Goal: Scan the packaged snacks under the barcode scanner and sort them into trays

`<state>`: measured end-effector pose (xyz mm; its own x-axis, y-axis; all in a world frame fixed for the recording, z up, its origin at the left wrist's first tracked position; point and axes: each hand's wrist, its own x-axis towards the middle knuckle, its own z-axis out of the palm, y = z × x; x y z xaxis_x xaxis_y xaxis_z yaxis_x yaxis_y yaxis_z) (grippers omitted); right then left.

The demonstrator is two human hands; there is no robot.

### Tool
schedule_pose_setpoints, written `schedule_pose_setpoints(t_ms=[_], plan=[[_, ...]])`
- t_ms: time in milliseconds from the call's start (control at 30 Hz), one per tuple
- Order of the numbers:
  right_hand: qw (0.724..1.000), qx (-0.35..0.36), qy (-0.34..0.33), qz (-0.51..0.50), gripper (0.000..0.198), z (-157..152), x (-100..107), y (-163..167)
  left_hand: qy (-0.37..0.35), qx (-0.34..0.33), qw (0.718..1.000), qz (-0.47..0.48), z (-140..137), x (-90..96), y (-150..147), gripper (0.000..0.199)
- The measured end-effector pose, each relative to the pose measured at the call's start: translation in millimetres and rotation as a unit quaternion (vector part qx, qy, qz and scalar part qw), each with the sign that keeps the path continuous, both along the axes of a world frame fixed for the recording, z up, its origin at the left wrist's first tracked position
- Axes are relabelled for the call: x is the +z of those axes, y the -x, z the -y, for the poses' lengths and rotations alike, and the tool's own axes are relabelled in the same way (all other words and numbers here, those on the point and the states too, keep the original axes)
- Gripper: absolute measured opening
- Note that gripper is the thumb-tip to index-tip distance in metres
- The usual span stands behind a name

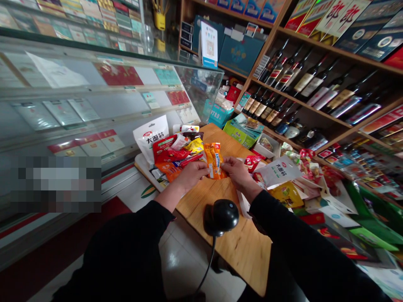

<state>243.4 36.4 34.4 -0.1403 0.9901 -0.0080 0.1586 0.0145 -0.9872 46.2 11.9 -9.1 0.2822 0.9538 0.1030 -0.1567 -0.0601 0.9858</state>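
An orange snack packet [214, 159] is stretched between my two hands over the wooden table. My left hand [194, 175] pinches its left edge, and my right hand [236, 170] pinches the right edge. Left of it lies a heap of snack packets, among them a red packet [166, 147], a yellow packet [195, 145] and a large white bag [151, 136] at the back. Beside my right hand are a small red packet [252, 162], a grey-white bag [280, 171] and a mustard-yellow packet [287, 194].
On the wooden table [252, 260] a black round-headed device [225, 214] with a cable stands nearest me. A glass display case [119, 105] runs along the left. Wine bottles [302, 84] fill shelves on the right. A green box [242, 132] sits behind the table.
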Motion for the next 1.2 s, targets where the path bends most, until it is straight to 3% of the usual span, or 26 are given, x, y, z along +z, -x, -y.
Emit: schedule_pose_setpoints(t_ms=[167,333,400,467,567,667,767,933,1100,1200], plan=[[0.999,0.020,-0.031,0.031,0.033,-3.0,-1.6,-8.3,0.010,0.001,1.000,0.025,-2.0,1.7,-2.7,0.020],[0.989,0.096,-0.036,0.104,0.028,-9.0,3.2,-25.4,-0.044,0.114,0.989,0.079,-8.1,12.2,5.1,0.044],[0.980,0.131,-0.039,0.144,0.027,-11.3,7.9,-32.1,-0.068,0.104,0.991,0.046,-8.8,14.6,9.1,0.044],[0.973,0.149,-0.040,0.172,0.025,-13.4,13.1,-36.4,-0.055,0.052,0.997,0.015,-8.0,15.0,10.6,0.037],[0.983,0.119,-0.023,0.141,0.027,-15.8,18.6,-37.4,-0.029,0.030,0.999,0.015,-6.6,12.8,7.7,0.025],[0.999,0.029,-0.013,0.020,0.038,-16.8,19.6,-34.2,-0.022,0.052,0.997,0.057,-8.0,9.0,2.1,0.020],[0.998,-0.017,-0.009,-0.059,0.046,-15.8,18.5,-32.0,-0.006,0.058,0.993,0.105,-11.4,4.5,-3.4,0.021],[0.997,-0.019,0.007,-0.077,0.053,-8.5,18.7,-32.8,0.047,0.094,0.978,0.181,-14.8,0.8,-11.7,0.026],[0.993,0.077,0.088,-0.023,0.043,1.7,8.1,-27.1,0.069,0.103,0.961,0.246,-12.6,3.2,-20.6,0.030],[0.997,0.054,0.047,0.001,0.038,4.5,-1.2,-24.6,0.069,0.087,0.964,0.240,-8.5,4.7,-23.9,0.029]])
